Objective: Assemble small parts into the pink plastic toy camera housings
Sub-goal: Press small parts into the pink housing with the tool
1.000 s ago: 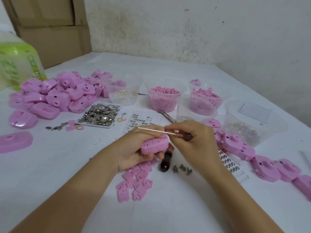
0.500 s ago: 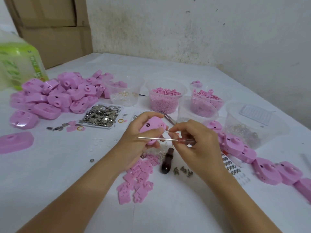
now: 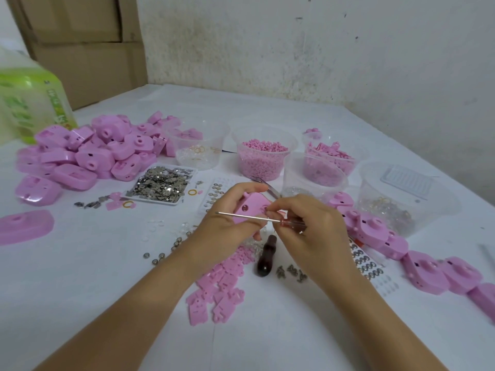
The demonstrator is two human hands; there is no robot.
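Turning its front face upward since a second ago, the pink housing [image 3: 250, 207] sits clasped in the left hand [image 3: 227, 218], raised above the bench [image 3: 80, 277]. The right hand [image 3: 308, 228] grasps the screwdriver [image 3: 249, 217], shaft lying across the housing, with its fingertips at a front hole, probably seating a part. Open bench lies left of the left hand. A dark tool handle [image 3: 266, 257] and pink plates [image 3: 217, 290] crowd beneath both hands, and assembled housings [image 3: 375, 231] lie just right.

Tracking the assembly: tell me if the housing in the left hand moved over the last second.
Yes. The pink housing rose away from the dark tool handle, toward the pink-bead tub.
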